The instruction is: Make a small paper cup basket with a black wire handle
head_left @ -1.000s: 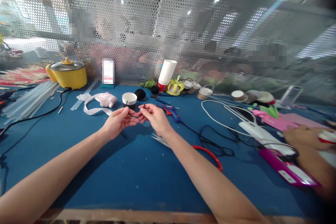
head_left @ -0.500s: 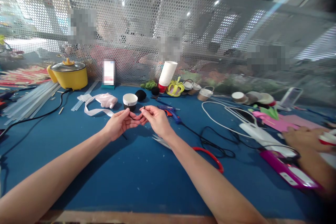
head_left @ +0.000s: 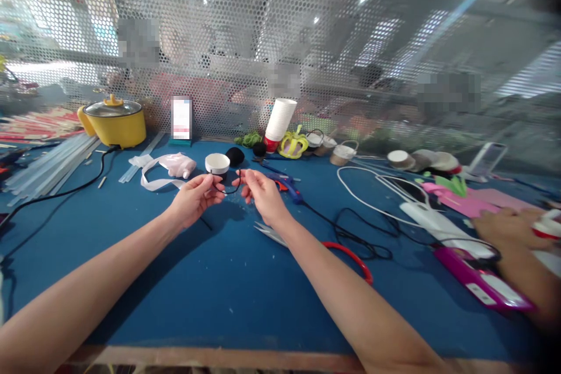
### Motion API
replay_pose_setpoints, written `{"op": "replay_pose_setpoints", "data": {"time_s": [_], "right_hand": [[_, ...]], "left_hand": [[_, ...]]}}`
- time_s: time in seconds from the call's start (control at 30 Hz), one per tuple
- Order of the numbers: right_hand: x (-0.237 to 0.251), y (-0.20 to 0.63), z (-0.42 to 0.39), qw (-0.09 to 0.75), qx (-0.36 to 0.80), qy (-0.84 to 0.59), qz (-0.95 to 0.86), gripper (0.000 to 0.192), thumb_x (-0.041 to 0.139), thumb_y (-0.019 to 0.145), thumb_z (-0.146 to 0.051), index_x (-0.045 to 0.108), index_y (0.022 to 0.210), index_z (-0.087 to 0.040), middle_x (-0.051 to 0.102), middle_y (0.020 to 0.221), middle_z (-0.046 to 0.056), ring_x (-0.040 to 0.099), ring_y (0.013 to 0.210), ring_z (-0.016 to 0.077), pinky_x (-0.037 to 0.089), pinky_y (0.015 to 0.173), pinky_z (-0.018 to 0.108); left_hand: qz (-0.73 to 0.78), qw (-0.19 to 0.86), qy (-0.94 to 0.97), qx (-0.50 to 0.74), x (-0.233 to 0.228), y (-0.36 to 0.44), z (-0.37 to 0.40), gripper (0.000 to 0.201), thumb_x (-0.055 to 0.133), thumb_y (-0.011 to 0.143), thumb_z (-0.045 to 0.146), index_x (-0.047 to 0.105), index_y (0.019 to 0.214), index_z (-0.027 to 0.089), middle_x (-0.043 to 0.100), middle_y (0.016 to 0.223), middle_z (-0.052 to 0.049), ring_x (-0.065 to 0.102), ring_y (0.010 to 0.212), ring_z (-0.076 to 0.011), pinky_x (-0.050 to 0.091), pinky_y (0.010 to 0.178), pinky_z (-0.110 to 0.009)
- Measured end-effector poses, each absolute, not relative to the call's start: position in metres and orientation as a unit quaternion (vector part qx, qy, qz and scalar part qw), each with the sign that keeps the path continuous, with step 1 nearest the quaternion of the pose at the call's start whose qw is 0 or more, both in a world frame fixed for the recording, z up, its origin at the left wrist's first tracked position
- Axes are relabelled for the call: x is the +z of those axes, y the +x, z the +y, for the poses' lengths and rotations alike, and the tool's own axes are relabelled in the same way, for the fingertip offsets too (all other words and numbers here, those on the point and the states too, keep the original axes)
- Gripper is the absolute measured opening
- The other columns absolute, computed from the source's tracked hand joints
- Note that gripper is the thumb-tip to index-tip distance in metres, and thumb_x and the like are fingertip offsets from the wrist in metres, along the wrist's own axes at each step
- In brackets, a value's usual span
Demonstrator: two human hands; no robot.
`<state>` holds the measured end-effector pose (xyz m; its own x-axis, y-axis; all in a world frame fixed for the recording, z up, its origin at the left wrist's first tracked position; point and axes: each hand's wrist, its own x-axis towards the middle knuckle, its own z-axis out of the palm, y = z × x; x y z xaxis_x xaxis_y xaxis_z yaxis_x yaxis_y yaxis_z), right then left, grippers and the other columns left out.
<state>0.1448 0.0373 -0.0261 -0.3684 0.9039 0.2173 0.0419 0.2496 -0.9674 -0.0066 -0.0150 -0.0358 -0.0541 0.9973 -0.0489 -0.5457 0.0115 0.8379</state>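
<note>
Perforated metal panelling (head_left: pixel 228 87) is standing behind a blue desk (head_left: pixel 219 286). At about 12 o'clock from the wearer, a thin black cord (head_left: pixel 232 191) is sagging above the desk, with the left hand's (head_left: pixel 195 200) grip pinching one part and the right hand's (head_left: pixel 266 200) grip pinching another. A white-and-black cup (head_left: pixel 217 163) is standing at 11 o'clock from the cord; a blue glue gun (head_left: pixel 290 188) is lying at 2 o'clock from the right hand.

Strip (head_left: pixel 231 192) black; cup (head_left: pixel 217 165) white above black; tabletop (head_left: pixel 219 286) blue; pot (head_left: pixel 120 130) yellow; screen (head_left: pixel 245 23) grey, hole-dotted.
</note>
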Motion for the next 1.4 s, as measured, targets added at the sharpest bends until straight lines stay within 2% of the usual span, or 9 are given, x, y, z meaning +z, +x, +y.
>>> {"op": "replay_pose_setpoints", "data": {"time_s": [0.17,0.33,0.43,1.17,1.4], "right_hand": [[-0.03,0.141,0.033,0.38,0.549,-0.354,-0.655,0.025,0.059,0.072,-0.037,0.058,0.083,-0.015,0.059,0.067,0.001,0.051,0.054,0.0081,0.042,0.047,0.021],[-0.032,0.139,0.029,0.372,0.572,-0.351,-0.641,0.017,0.06,0.071,-0.026,0.058,0.084,-0.016,0.06,0.065,0.0,0.054,0.055,0.0093,0.043,0.049,0.022],[-0.031,0.138,0.028,0.376,0.578,-0.35,-0.634,0.016,0.061,0.07,-0.025,0.058,0.084,-0.016,0.06,0.064,0.0,0.055,0.055,0.0093,0.044,0.051,0.023],[-0.026,0.14,0.029,0.362,0.647,-0.312,-0.594,0.019,0.066,0.067,-0.021,0.059,0.083,-0.014,0.062,0.063,-0.001,0.056,0.054,0.0077,0.044,0.05,0.021],[-0.022,0.144,0.033,0.374,0.691,-0.287,-0.548,0.021,0.065,0.069,-0.03,0.062,0.081,-0.014,0.062,0.066,0.0,0.054,0.052,0.0056,0.04,0.045,0.017]], "left_hand": [[0.357,0.614,0.315,0.63,-0.036,-0.006,-0.016,0.013,0.049,0.083,0.019,0.059,0.08,0.011,0.065,0.071,-0.004,0.062,0.06,-0.0101,0.051,0.059,-0.022],[0.355,0.611,0.328,0.627,-0.037,-0.008,-0.016,0.012,0.053,0.08,0.02,0.061,0.078,0.011,0.062,0.069,-0.001,0.057,0.054,-0.0072,0.044,0.048,-0.016],[0.344,0.607,0.334,0.634,-0.039,-0.011,-0.014,0.009,0.058,0.076,0.02,0.06,0.079,0.012,0.061,0.065,0.0,0.055,0.052,-0.0063,0.042,0.047,-0.016],[0.322,0.61,0.364,0.626,-0.04,-0.014,-0.013,0.013,0.062,0.073,0.025,0.056,0.076,0.013,0.061,0.061,0.0,0.056,0.053,-0.0075,0.044,0.052,-0.018],[0.317,0.602,0.36,0.638,-0.043,-0.014,-0.011,0.014,0.062,0.073,0.025,0.058,0.077,0.013,0.061,0.063,-0.001,0.056,0.054,-0.0077,0.044,0.052,-0.018]]}}
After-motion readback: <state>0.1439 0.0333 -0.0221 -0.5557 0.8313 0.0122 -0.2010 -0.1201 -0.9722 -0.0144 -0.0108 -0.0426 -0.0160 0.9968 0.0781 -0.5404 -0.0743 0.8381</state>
